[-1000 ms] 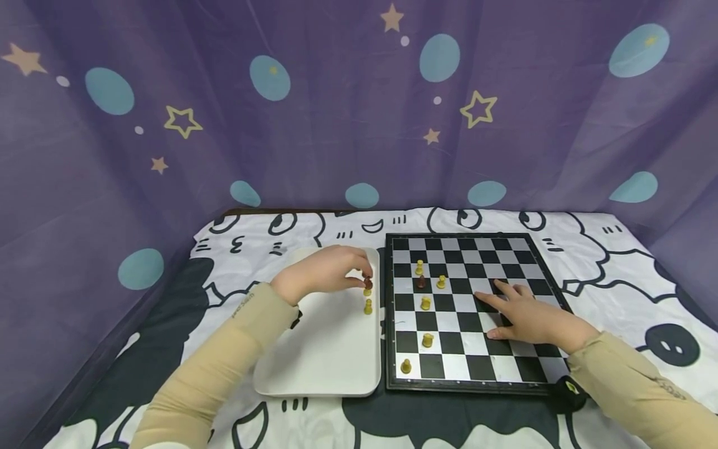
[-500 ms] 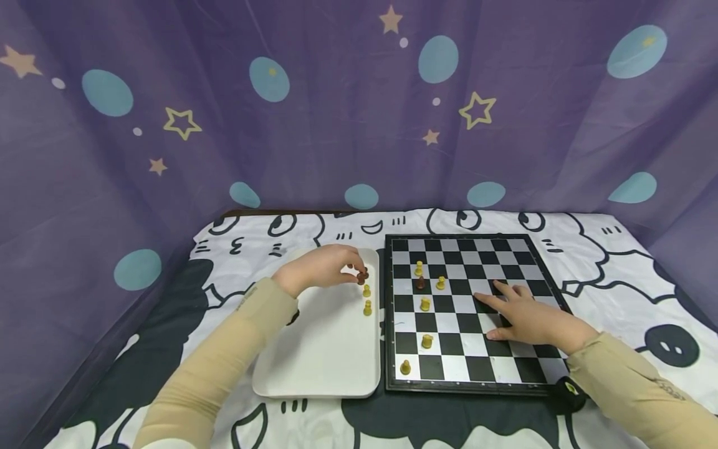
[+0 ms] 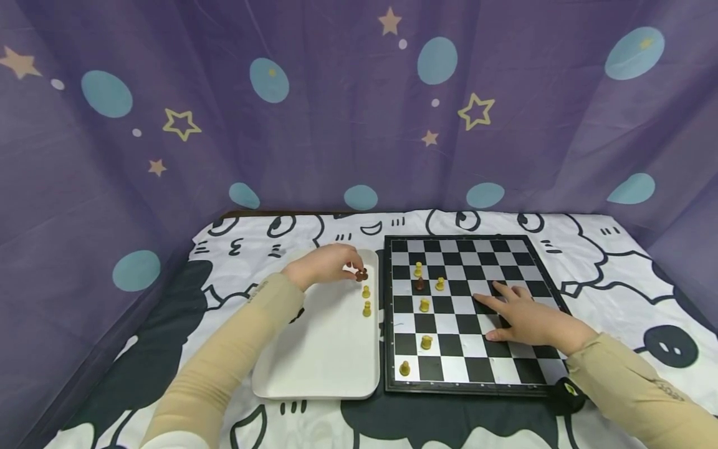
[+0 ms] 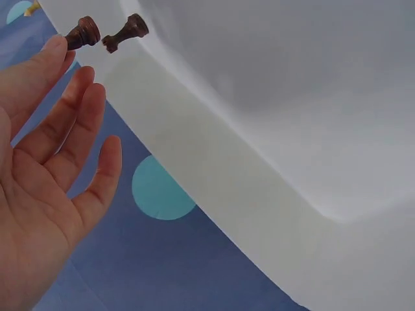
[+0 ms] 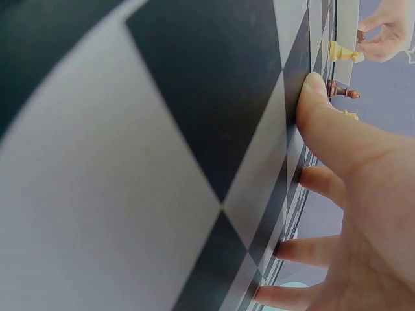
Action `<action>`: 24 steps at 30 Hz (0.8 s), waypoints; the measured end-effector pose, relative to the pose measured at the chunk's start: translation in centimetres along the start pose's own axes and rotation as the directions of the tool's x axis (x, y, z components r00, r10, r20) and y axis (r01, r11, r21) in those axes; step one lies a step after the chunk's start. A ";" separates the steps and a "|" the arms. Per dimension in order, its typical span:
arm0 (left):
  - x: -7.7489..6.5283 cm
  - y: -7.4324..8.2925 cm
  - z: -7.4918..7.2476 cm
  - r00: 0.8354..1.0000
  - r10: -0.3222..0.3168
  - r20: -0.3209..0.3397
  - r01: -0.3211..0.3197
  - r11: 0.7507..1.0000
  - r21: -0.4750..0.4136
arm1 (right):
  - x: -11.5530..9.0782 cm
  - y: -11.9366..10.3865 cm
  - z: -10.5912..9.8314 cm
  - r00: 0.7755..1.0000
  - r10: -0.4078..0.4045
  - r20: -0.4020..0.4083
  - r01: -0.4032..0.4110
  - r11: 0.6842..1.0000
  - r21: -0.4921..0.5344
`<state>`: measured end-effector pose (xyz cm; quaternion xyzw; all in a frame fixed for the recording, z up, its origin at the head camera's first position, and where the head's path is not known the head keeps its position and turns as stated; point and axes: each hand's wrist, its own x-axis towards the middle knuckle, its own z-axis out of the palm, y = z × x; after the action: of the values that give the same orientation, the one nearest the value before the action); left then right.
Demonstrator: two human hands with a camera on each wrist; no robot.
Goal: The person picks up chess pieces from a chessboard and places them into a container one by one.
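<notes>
Over the far right part of the white tray (image 3: 314, 368), my left hand (image 3: 328, 265) pinches a dark brown chess piece (image 4: 83, 34) between thumb and finger; its top is hidden by the fingertips. A second dark brown piece, a rook (image 4: 126, 31) by its notched top, stands in the tray right beside it. Nearer along the same side are a yellow chess piece (image 3: 366, 291) and a yellow pawn (image 3: 367, 308). My right hand (image 3: 530, 318) rests on the chessboard (image 3: 471, 390) with fingers spread, its fingertips (image 5: 314, 84) touching the squares.
Left of my right hand, several yellow pieces, such as a yellow rook (image 3: 426, 342), and one brown piece (image 3: 420, 284) stand on the board. The board lies just right of the tray on a patterned cloth (image 3: 628, 280). A purple curtain (image 3: 336, 125) hangs behind.
My left hand has shifted slightly back and left with the brown piece, from over the farther yellow piece to beside the brown rook. My right hand stays still.
</notes>
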<state>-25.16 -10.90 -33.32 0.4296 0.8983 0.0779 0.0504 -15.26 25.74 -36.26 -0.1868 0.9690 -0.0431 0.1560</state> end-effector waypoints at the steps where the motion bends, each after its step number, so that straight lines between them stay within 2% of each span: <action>1: 0.0 0.0 0.0 1.000 -0.001 0.007 0.001 1.000 0.005 | 0.0 0.0 0.0 1.000 0.000 0.000 0.000 1.000 0.003; 11: 0.3 -0.4 0.4 0.992 -0.100 0.072 0.100 0.995 0.011 | 0.0 0.1 0.1 1.000 -0.007 -0.012 0.007 1.000 0.004; 24: 0.5 -1.3 1.0 0.987 -0.132 0.091 0.128 0.991 0.047 | 0.1 0.1 0.1 1.000 0.011 0.005 -0.011 1.000 -0.008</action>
<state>-26.27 -11.19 -34.54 0.3743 0.9223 0.0358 0.0889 -15.34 25.78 -36.38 -0.1823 0.9697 -0.0382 0.1578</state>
